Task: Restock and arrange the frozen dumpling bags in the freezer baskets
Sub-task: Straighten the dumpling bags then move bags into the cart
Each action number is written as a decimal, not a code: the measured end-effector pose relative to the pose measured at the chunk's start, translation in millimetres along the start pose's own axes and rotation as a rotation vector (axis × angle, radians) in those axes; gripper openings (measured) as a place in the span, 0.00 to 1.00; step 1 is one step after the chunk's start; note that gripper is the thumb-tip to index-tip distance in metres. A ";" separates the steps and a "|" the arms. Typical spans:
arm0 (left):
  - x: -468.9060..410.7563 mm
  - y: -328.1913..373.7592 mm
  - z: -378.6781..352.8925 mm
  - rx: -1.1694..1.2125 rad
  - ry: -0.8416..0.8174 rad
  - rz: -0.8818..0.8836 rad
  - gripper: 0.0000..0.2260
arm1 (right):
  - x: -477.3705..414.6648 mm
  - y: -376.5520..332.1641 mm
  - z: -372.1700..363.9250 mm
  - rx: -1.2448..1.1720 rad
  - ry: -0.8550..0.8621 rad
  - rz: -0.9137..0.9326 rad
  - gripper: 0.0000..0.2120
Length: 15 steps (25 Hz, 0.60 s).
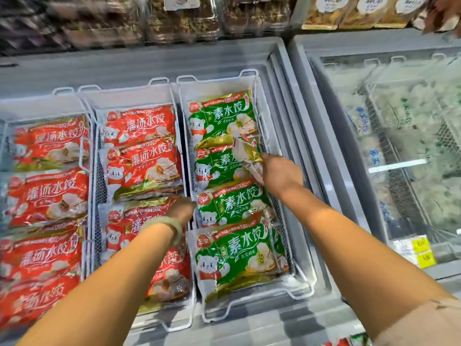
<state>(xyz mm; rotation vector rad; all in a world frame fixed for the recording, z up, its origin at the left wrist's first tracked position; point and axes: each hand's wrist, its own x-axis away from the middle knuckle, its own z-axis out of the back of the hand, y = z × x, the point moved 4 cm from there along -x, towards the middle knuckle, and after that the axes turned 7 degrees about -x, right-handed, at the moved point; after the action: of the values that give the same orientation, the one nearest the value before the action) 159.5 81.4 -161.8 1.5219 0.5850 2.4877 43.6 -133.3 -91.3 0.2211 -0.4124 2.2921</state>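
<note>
An open chest freezer holds three white wire baskets. The right basket (303, 290) carries a row of green dumpling bags (239, 255). The middle basket (96, 171) and the left basket (84, 156) carry red dumpling bags (142, 168). My right hand (280, 174) grips the lifted right edge of the second green bag (245, 156), which is folded upward. My left hand (182, 209), with a pale bangle on the wrist, reaches down between the middle and right baskets; its fingers are hidden behind the bags' edges.
A second freezer (389, 136) with a frosted glass lid stands to the right, with yellow price tags (422, 250) at its front. Shelves of packaged goods (184, 18) run along the back. The freezer's grey rim (282, 323) borders the near side.
</note>
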 end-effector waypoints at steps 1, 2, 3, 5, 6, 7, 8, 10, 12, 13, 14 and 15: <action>-5.7 4.8 3.6 0.004 -0.016 -0.020 0.14 | -5.7 -5.5 -1.8 -0.025 0.037 0.028 0.27; -10.0 8.7 6.4 -0.005 -0.023 -0.030 0.15 | -10.5 -11.0 -7.6 -0.077 0.025 0.048 0.32; -16.4 9.9 7.7 -0.025 -0.020 -0.038 0.16 | -13.4 -17.2 -17.3 -0.156 -0.029 0.067 0.36; -29.0 8.8 8.6 -0.042 0.008 -0.034 0.17 | -13.6 -27.2 -49.9 -0.242 -0.263 0.113 0.37; -33.1 8.8 8.7 -0.050 0.027 -0.029 0.17 | -10.8 -28.5 -66.0 -0.209 -0.386 0.140 0.35; -37.0 7.6 8.3 -0.067 0.046 -0.032 0.17 | -9.5 -25.9 -78.4 -0.156 -0.464 0.154 0.31; -40.0 8.1 7.4 -0.088 0.062 -0.050 0.17 | -9.0 -20.6 -85.6 -0.120 -0.492 0.142 0.28; -49.0 13.1 5.5 -0.100 0.094 -0.108 0.19 | -11.4 -6.8 -92.6 -0.117 -0.500 0.056 0.29; -57.8 21.5 5.0 -0.062 0.127 -0.143 0.23 | -14.8 5.9 -96.4 -0.162 -0.508 -0.022 0.31; -63.2 27.0 5.5 -0.073 0.136 -0.168 0.25 | -16.6 11.1 -99.3 -0.192 -0.514 -0.051 0.31; -70.0 32.1 5.7 -0.123 0.132 -0.190 0.27 | -18.0 14.9 -102.8 -0.217 -0.525 -0.074 0.32; -78.0 34.7 6.1 -0.207 0.125 -0.192 0.28 | -17.7 17.6 -107.3 -0.237 -0.543 -0.092 0.32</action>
<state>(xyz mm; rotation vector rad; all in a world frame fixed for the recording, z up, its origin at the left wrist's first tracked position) 203.3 24.9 -208.8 1.1846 0.4514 2.4215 39.4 -117.9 -200.2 0.7304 -0.9217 2.0468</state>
